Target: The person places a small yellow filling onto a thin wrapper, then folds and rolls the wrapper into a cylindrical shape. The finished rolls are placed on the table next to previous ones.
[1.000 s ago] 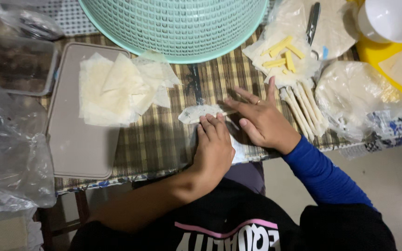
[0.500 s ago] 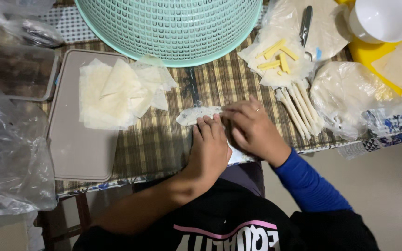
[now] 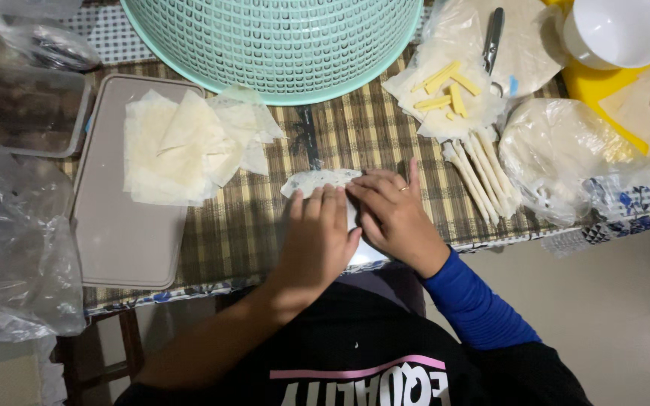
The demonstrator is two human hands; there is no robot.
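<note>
Head view: left hand [image 3: 317, 237] and right hand [image 3: 393, 218] now lie side by side at frame centre, fingers flat and close together, pressing the pale wrapper [image 3: 314, 180]. Right hand has closed in since a second ago; rolling appears underway. Wrapper stack [image 3: 167, 150] sits upper left.

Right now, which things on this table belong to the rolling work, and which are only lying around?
In use: left hand, right hand, wrapper, stack of wrappers, cheese sticks, finished rolls.

Lying about: basket, white bowl, knife, plastic bags.
</note>
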